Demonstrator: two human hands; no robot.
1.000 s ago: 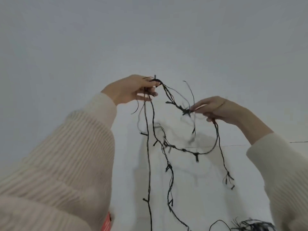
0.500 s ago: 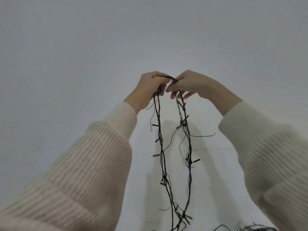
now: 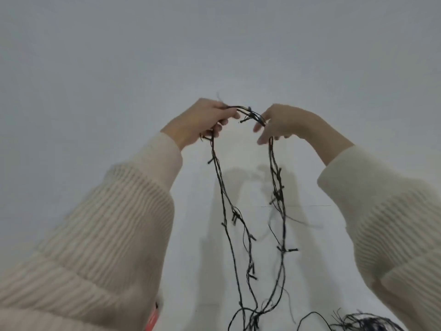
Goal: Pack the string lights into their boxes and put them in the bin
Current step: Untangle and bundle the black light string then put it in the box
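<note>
Left sleeve [image 3: 100, 235]: cream ribbed knit, arm raised and angled in toward centre. A small red-orange tag [image 3: 152, 317] shows at the bottom edge below it, too blurred to read.

Left hand [image 3: 202, 120]: held high, fingers curled round the string lights [image 3: 251, 113]. Thumb and forefinger pinch the dark wire at the top, and the lower fingers are closed over the strand that drops from the palm.

String lights: thin black wire with small dark bulbs spaced along it. A short, slightly arched stretch bridges the gap between the two hands. One strand hangs from each hand. The two strands are apart at the top and draw together near the bottom edge, where they cross in a loose snarl. A few stray thin loops branch off the right-side strand. All of this hangs in the air in front of a plain white surface [image 3: 119, 68], which carries faint shadows of arms and wire.

Right hand [image 3: 284, 124]: about level with the left, near it but not touching. Fingers are curled down over the wire and grip it where it turns downward.

Right sleeve [image 3: 386, 211]: same cream knit.

Bottom right corner: a tangled heap [image 3: 365, 323] of more dark wire, partly cut off by the edge. A loop runs from it toward the hanging strands. Cannot tell whether they join.
</note>
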